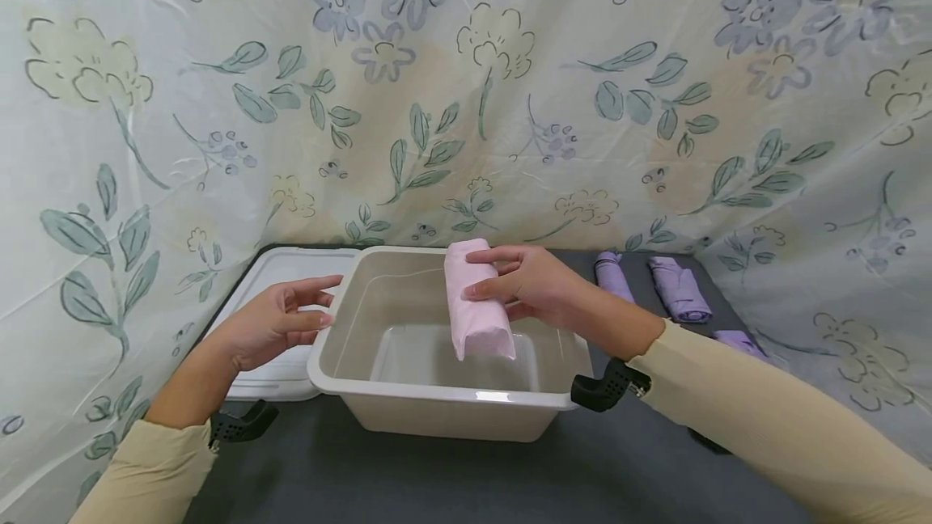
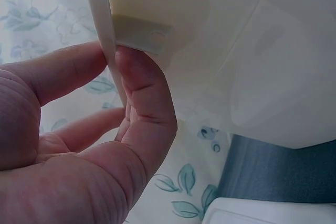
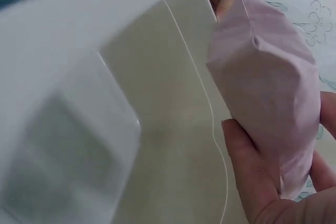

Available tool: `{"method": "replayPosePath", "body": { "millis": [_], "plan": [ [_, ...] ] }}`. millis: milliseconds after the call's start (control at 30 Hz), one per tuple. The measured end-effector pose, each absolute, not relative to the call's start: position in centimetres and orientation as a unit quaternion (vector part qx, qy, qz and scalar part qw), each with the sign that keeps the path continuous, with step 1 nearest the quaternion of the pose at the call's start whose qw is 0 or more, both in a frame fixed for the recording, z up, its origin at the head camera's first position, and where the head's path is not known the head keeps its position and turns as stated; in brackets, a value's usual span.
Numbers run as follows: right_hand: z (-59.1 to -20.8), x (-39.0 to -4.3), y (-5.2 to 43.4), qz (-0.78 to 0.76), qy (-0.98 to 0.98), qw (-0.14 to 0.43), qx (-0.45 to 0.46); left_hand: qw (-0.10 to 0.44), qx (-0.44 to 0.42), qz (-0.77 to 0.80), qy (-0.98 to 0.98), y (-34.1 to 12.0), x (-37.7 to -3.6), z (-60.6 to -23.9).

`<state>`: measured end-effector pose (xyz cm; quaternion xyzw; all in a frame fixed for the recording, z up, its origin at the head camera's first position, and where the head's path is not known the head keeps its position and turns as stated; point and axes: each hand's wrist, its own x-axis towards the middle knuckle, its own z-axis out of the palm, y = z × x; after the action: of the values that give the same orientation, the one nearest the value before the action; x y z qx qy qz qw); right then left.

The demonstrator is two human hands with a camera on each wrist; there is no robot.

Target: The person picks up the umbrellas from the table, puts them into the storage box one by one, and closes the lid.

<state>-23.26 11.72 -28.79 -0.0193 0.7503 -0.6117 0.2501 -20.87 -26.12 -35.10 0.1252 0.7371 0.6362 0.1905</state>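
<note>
Head view: everything sits inside a tent of draped cloth, listed here from largest to smallest.
Backdrop: a pale floral-printed fabric sheet point(image 1: 466, 87) hangs behind and to both sides of the work area.
Counter: a dark grey flat counter point(image 1: 451, 475) carries all the things.
Tub: a cream rectangular plastic tub point(image 1: 437, 395) stands near the middle of the counter, open side up; its inside looks bare in the head view and in the right wrist view point(image 3: 157, 145).
Lid: a white flat plastic lid point(image 1: 280, 265) lies on the counter just left of the tub, partly behind the left hand.
Pink roll: a pale pink rolled cloth bundle point(image 1: 475, 302) is held in the air above the tub's opening, tilted, its lower end dipping below rim level, touching no wall that can be seen; the right wrist view shows it close up point(image 3: 268, 87).
Purple rolls: three lilac rolled cloths point(image 1: 677, 288) lie on the counter to the right, well apart from the tub.
Right hand: the right hand point(image 1: 527, 285) has its grip around the pink roll's upper half, fingers over the top and thumb beneath.
Left hand: the left hand point(image 1: 280, 322) rests at the tub's left rim; the left wrist view shows thumb and fingers point(image 2: 142, 93) closed on the rim's edge point(image 2: 102, 30), a narrow pinching grip.
</note>
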Motion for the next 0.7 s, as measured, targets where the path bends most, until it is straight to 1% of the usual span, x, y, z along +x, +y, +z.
{"method": "replayPosePath", "body": {
  "millis": [267,500,700],
  "plan": [
    [-28.9,-24.6,9.5,-0.582,0.761,0.287,-0.010,0.197,0.130,0.637,0.734,-25.8,-21.1,-34.6],
    [-30.2,-25.4,7.6,-0.557,0.776,0.295,-0.018,0.195,0.128,0.639,0.733,-25.9,-21.2,-34.5],
    [-31.3,-26.0,6.2,-0.555,0.771,0.312,-0.017,0.198,0.128,0.643,0.729,-26.0,-21.2,-34.5]
  ]
}}
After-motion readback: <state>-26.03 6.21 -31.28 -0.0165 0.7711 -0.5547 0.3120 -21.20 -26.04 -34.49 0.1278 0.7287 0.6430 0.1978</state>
